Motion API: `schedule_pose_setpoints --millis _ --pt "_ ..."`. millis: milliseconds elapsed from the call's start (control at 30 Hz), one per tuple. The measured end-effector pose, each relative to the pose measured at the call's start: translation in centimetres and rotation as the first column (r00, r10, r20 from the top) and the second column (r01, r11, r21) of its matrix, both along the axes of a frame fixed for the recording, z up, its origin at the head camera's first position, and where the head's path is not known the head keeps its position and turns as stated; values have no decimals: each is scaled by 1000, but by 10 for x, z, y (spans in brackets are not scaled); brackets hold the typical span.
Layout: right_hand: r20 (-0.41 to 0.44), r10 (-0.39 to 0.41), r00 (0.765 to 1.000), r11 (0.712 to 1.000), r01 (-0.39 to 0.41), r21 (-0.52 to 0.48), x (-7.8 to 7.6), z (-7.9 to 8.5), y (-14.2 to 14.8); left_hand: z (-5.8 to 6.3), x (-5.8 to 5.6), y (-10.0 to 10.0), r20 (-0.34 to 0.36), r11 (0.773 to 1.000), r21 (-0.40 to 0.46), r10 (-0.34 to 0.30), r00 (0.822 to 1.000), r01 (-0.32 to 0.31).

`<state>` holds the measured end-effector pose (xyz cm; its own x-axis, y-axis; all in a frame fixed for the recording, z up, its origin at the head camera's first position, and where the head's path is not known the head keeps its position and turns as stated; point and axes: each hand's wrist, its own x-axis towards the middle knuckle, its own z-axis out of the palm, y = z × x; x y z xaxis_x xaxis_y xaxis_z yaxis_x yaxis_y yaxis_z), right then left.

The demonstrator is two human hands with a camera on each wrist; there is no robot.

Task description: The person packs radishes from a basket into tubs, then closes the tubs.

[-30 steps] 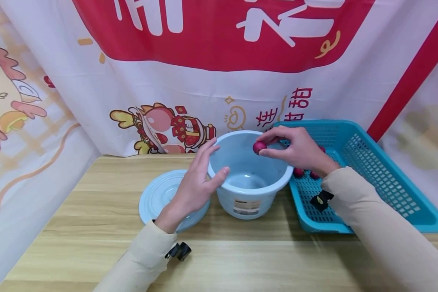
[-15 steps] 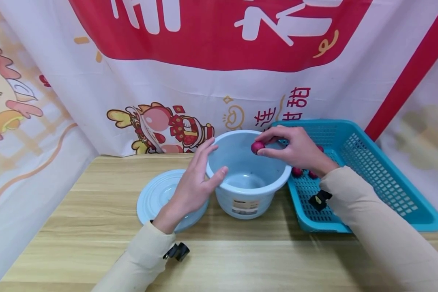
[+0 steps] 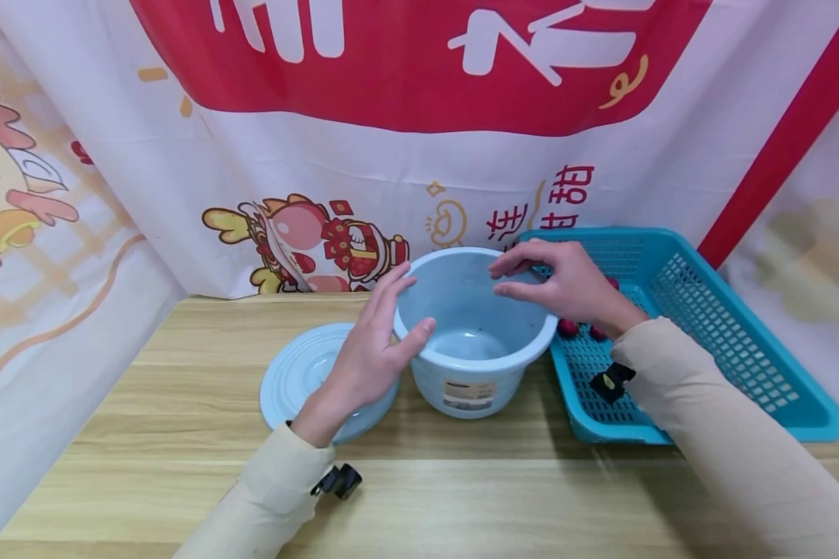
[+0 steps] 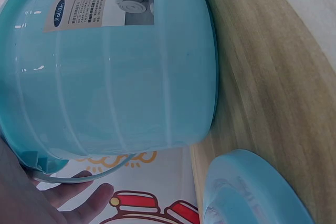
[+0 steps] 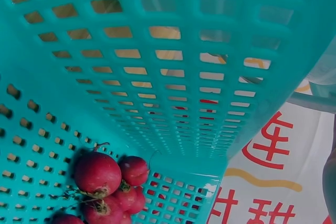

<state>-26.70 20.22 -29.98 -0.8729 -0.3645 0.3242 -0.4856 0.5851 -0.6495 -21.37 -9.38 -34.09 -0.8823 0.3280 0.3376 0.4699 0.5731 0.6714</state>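
Note:
A light blue plastic bucket (image 3: 433, 384) stands upright on the table. My left hand (image 3: 370, 353) rests at its left rim, fingers extended along the outside and thumb near the rim. In the left wrist view, some left fingers (image 4: 94, 203) show beside the bucket's handle (image 4: 86, 178). Over the bucket's right side hovers my right hand (image 3: 566, 283), thumb and fingers parted with nothing visible between them. No radish shows inside the bucket; part of its interior is hidden by the right hand. Several red radishes (image 5: 98, 174) lie together in the teal basket (image 5: 157, 87).
The bucket's round blue lid (image 3: 290, 373) lies on the wooden table (image 3: 182, 419), partly under the left forearm. To the right, the slotted basket stands close against the bucket. A printed cloth (image 3: 363, 163) hangs behind everything.
My right hand held a radish over the bucket in both earlier frames; now it has let go and the radish is out of sight. Both hands have stayed nearly in place.

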Motion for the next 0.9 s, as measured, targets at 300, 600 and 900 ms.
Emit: schedule_pose_setpoints --millis 300,600,900 --pt "79 17 997 993 -7 -117 -1 -3 6 0 0 0 5 1000 -3 3 1000 -3" --pt "80 -20 997 970 39 -240 -7 -2 28 -1 -1 1 3 1000 3 1 1000 -1" --pt "145 -228 963 951 252 -181 -18 -3 52 0 0 0 -1 1000 -5 5 1000 -5"
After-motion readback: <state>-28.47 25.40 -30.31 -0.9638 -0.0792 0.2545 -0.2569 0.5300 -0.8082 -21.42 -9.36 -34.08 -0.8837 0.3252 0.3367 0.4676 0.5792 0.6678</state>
